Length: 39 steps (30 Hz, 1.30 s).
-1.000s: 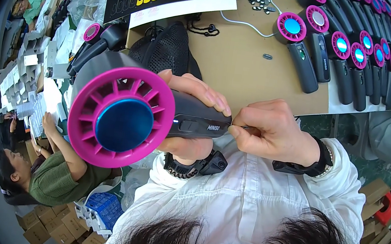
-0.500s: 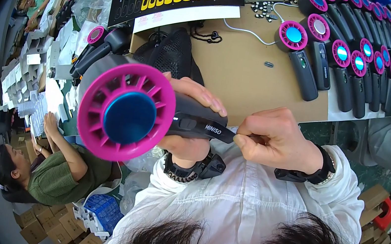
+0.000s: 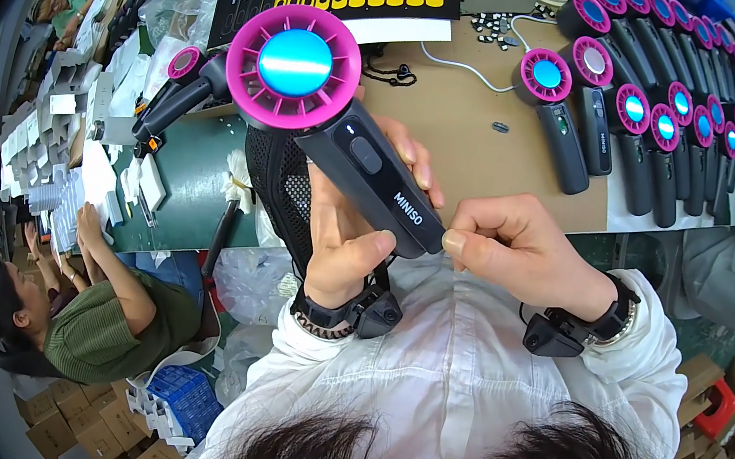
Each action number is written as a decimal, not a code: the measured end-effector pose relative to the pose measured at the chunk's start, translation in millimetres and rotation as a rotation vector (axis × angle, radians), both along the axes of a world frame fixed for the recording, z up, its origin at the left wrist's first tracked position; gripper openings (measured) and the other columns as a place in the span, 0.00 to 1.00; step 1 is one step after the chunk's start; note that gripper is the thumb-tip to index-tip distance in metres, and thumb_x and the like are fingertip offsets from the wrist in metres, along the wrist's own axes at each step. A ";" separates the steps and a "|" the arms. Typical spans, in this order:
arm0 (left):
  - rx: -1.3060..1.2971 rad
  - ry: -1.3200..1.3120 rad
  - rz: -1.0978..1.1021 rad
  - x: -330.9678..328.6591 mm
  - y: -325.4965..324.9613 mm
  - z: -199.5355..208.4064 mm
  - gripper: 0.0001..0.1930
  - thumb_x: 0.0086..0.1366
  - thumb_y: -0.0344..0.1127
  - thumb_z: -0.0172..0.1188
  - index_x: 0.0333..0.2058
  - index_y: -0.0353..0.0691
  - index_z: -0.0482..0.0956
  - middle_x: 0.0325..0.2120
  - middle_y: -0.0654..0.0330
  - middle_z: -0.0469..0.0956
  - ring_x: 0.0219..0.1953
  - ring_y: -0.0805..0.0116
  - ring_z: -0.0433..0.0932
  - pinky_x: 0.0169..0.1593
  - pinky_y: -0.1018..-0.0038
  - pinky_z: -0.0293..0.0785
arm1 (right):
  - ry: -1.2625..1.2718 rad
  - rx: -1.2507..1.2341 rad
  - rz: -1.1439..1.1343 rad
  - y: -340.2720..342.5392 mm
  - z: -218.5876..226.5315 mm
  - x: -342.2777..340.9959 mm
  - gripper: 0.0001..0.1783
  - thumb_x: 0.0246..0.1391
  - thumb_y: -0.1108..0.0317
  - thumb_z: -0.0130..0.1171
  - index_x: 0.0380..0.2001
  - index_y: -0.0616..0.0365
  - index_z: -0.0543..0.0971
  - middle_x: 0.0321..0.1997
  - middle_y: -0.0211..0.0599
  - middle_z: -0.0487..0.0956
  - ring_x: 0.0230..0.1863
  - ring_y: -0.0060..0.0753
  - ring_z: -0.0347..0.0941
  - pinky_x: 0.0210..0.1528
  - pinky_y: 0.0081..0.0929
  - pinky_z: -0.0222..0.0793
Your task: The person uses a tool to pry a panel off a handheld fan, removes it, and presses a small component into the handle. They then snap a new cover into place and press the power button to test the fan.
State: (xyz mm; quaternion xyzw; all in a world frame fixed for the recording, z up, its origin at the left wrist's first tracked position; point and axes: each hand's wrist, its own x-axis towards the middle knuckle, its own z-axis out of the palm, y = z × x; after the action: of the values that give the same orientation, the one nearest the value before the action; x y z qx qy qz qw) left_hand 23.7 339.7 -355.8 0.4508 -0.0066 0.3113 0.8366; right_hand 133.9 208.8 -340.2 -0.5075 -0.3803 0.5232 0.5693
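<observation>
Left to right, we find the fan [image 3: 338, 136] smaller in view than half a second ago, its head [image 3: 293, 66] raised and handle [image 3: 339, 166] slanting more steeply down-right; the dark strip [image 3: 388, 181], then jutting past the handle's end, now lies along it. The left hand [image 3: 334, 244] grips the handle, thumb below. The right hand [image 3: 524, 252] is closed in a pinch at the handle's lower end; we cannot tell whether anything sits between its fingertips. Beyond, bare table [image 3: 490, 162] gives room; its edge passes near the right hand, and other fans [image 3: 665, 128] bound the right.
</observation>
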 end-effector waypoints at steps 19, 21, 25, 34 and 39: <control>-0.206 -0.142 -0.004 -10.6 17.5 9.1 0.48 0.38 0.23 0.57 0.60 0.48 0.43 0.39 0.55 0.60 0.38 0.65 0.65 0.37 0.67 0.71 | -0.443 -0.119 0.006 1.4 -8.4 11.5 0.09 0.54 0.69 0.49 0.32 0.66 0.73 0.23 0.34 0.72 0.25 0.22 0.67 0.29 0.20 0.62; -0.215 -0.153 -0.006 -13.5 18.5 12.2 0.48 0.38 0.23 0.57 0.60 0.48 0.43 0.39 0.55 0.60 0.38 0.65 0.66 0.37 0.67 0.71 | -0.680 0.004 -0.175 14.3 -36.6 13.6 0.09 0.52 0.71 0.50 0.34 0.66 0.73 0.26 0.37 0.73 0.27 0.25 0.68 0.32 0.20 0.63; -0.254 -0.170 -0.033 -14.3 18.9 14.3 0.48 0.38 0.23 0.58 0.60 0.49 0.44 0.39 0.55 0.60 0.38 0.65 0.66 0.38 0.67 0.71 | -1.069 0.136 -0.400 34.2 -36.6 21.1 0.10 0.50 0.74 0.50 0.36 0.66 0.73 0.31 0.40 0.73 0.30 0.30 0.69 0.37 0.20 0.63; -0.103 -0.186 -0.006 -13.9 26.1 13.6 0.48 0.40 0.26 0.60 0.60 0.48 0.41 0.39 0.55 0.60 0.38 0.65 0.67 0.38 0.68 0.71 | -0.656 0.346 -0.235 23.6 23.5 -7.0 0.20 0.36 0.74 0.63 0.38 0.58 0.76 0.34 0.40 0.71 0.33 0.34 0.68 0.33 0.24 0.64; -0.099 -0.196 -0.019 -13.8 23.9 15.2 0.49 0.41 0.27 0.60 0.60 0.47 0.40 0.38 0.55 0.60 0.38 0.65 0.67 0.38 0.68 0.71 | -0.998 0.624 -0.289 31.7 24.3 -12.9 0.22 0.28 0.73 0.68 0.35 0.55 0.78 0.31 0.35 0.69 0.30 0.30 0.67 0.28 0.22 0.60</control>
State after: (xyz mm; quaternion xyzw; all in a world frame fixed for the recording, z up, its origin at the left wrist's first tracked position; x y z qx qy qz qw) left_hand 9.9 363.6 -340.6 0.3763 -0.0773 0.3460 0.8560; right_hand 121.0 240.5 -315.9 -0.5473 -0.6641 0.0034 0.5093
